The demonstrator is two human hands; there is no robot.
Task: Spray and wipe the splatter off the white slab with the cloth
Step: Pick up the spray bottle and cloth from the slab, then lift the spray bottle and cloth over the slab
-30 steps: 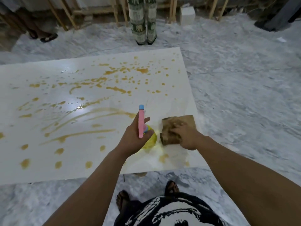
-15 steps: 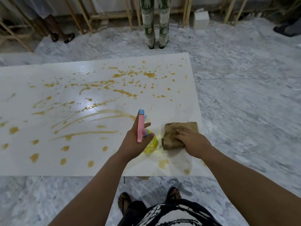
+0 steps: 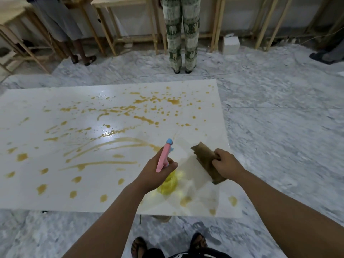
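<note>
A large white slab (image 3: 55, 194) lies on the marble floor, covered with orange-brown splatter (image 3: 104, 144) in drops and long streaks. My left hand (image 3: 156, 172) grips a spray bottle (image 3: 163, 157) with a pink trigger head, blue nozzle and yellow body, held over the slab's near right part. My right hand (image 3: 226, 164) holds a brown cloth (image 3: 206, 161) near the slab's right edge; the cloth is bunched and stretched lengthwise, its far end pointing away from me. A pale wet patch lies between the two hands.
Grey marble floor (image 3: 279, 136) surrounds the slab. A person in patterned trousers (image 3: 181, 34) stands beyond the far edge, another person's legs (image 3: 74, 43) at far left. Wooden table frames (image 3: 119, 25) and a white box (image 3: 230, 44) line the back wall. My sandalled feet (image 3: 139, 246) are at the near edge.
My right hand has turned and pulled the cloth up from lying flat, so it now stands bunched in my fist. My head has tilted up, showing more of the room. The spray bottle has stayed in place.
</note>
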